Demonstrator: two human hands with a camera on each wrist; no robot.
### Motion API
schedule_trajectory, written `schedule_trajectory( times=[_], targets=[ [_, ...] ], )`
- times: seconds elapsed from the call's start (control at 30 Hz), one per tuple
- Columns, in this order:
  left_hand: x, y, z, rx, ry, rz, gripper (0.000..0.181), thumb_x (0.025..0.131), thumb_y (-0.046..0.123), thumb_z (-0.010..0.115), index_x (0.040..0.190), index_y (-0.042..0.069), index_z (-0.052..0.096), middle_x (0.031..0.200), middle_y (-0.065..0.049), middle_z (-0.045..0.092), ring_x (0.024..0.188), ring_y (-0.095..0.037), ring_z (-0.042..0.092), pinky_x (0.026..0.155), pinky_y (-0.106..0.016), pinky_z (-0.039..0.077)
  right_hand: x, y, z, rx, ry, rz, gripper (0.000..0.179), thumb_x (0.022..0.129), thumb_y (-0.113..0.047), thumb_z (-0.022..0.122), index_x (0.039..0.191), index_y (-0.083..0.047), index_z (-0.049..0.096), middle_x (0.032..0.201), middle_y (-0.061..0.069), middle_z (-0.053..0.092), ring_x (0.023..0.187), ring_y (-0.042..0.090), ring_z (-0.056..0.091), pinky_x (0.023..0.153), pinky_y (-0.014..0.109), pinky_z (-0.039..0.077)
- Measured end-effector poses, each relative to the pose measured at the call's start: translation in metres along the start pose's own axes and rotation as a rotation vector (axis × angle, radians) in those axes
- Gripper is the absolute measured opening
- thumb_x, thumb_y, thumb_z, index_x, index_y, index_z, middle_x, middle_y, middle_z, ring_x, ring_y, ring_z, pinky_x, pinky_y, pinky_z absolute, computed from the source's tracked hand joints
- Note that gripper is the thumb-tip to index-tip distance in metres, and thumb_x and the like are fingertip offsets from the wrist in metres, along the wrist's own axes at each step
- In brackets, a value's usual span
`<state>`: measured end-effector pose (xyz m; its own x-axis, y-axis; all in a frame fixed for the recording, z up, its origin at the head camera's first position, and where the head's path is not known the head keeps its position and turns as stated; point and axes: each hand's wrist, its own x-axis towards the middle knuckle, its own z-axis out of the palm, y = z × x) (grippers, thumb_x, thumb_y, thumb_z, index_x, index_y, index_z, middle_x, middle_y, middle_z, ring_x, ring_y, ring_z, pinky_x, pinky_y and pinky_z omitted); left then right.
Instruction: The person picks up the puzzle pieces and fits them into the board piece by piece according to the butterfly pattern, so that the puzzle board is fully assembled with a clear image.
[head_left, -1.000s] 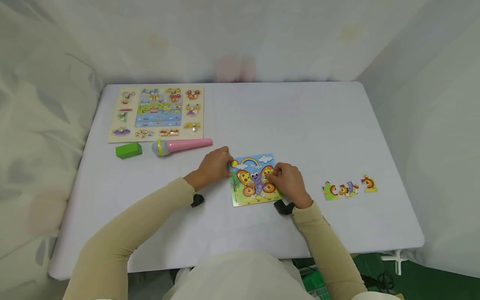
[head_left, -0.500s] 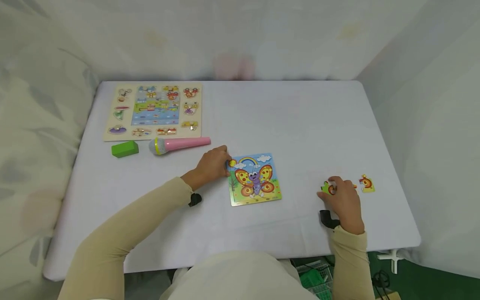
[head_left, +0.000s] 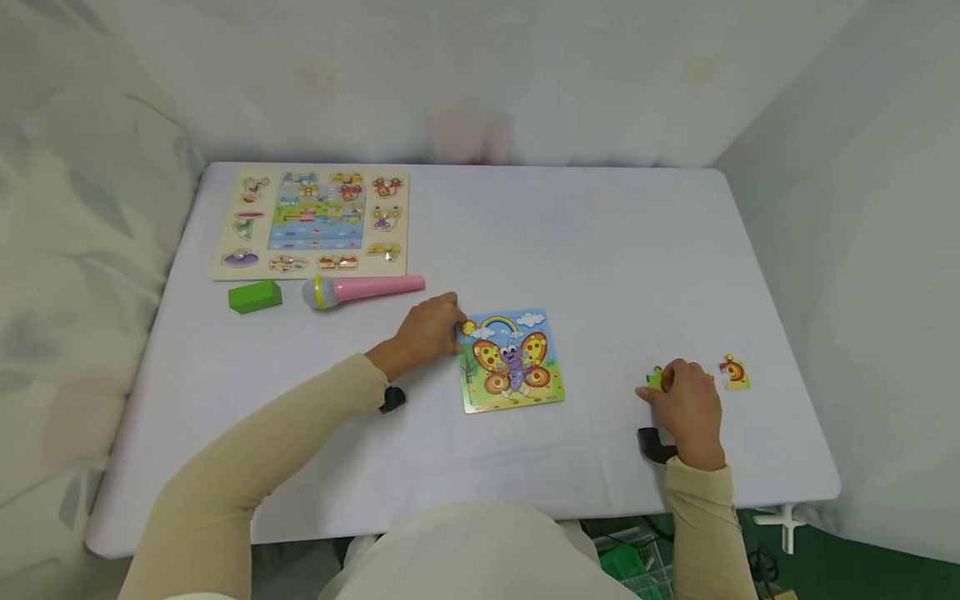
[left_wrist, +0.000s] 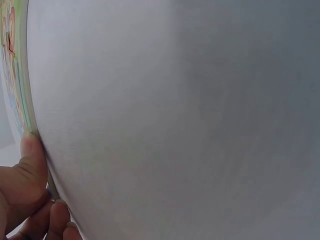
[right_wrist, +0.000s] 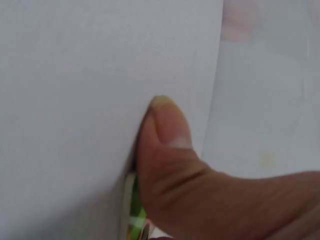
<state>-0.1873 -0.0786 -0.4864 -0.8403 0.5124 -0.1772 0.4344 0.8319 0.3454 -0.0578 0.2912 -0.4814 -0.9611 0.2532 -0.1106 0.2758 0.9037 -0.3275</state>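
A square butterfly jigsaw puzzle [head_left: 512, 358] lies on the table at the middle. My left hand [head_left: 429, 327] grips its upper left corner; in the left wrist view the thumb [left_wrist: 31, 160] lies along the board's edge, with the other fingers curled beside it. Farther right, my right hand [head_left: 688, 408] has thumb and forefinger around a green puzzle piece [head_left: 655, 379], partly covered by the fingers. The right wrist view shows the thumb [right_wrist: 167, 145] close against that piece's side [right_wrist: 134, 210]. Another piece is mostly hidden under this hand. An orange and yellow piece [head_left: 735, 373] lies just beyond it.
A wooden peg puzzle board [head_left: 313, 265] lies at the back left of the white table [head_left: 585, 250]. In front of it are a green block [head_left: 255, 297] and a pink toy microphone [head_left: 375, 287]. White sheets hang around the table.
My right hand has left the butterfly puzzle and gone right to the loose pieces, its fingers now drawn in around the green one. The left hand keeps its place at the corner.
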Motion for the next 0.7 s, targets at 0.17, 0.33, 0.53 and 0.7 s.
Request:
schedule_trajectory(
  times=[0.17, 0.33, 0.53, 0.7],
  targets=[
    [0.000, 0.001, 0.000, 0.002, -0.007, -0.008, 0.048, 0.069, 0.023, 0.087, 0.111, 0.005, 0.072, 0.094, -0.005, 0.057, 0.082, -0.017, 0.057, 0.074, -0.034, 0.053, -0.002, 0.003, 0.000, 0.014, 0.012, 0.064, 0.055, 0.076, -0.034, 0.081, 0.103, 0.008, 0.058, 0.092, 0.027, 0.056, 0.079, 0.040, 0.056, 0.057, 0.044, 0.044],
    [-0.001, 0.001, 0.001, 0.001, -0.007, -0.001, 0.048, 0.069, 0.024, 0.087, 0.110, 0.005, 0.072, 0.093, -0.004, 0.057, 0.081, -0.017, 0.057, 0.073, -0.034, 0.053, -0.001, 0.005, -0.004, 0.042, -0.020, 0.101, 0.056, 0.076, -0.037, 0.081, 0.097, 0.007, 0.053, 0.080, 0.022, 0.057, 0.066, 0.032, 0.055, 0.049, 0.035, 0.040],
    [0.000, 0.001, 0.003, 0.010, -0.007, 0.010, 0.047, 0.069, 0.025, 0.087, 0.109, 0.006, 0.073, 0.093, -0.004, 0.057, 0.080, -0.017, 0.056, 0.072, -0.033, 0.053, 0.001, -0.015, -0.005, 0.167, 0.101, 0.026, 0.036, 0.082, -0.024, 0.077, 0.088, -0.002, 0.049, 0.069, 0.012, 0.055, 0.057, 0.023, 0.048, 0.049, 0.030, 0.033],
    [0.001, 0.000, 0.001, 0.017, 0.006, 0.005, 0.047, 0.069, 0.026, 0.088, 0.109, 0.006, 0.073, 0.093, -0.004, 0.057, 0.080, -0.017, 0.056, 0.072, -0.033, 0.053, 0.004, -0.069, 0.001, 0.388, 0.064, -0.196, 0.020, 0.083, -0.013, 0.075, 0.089, -0.006, 0.056, 0.078, 0.009, 0.066, 0.066, 0.017, 0.058, 0.055, 0.026, 0.044]
  ],
)
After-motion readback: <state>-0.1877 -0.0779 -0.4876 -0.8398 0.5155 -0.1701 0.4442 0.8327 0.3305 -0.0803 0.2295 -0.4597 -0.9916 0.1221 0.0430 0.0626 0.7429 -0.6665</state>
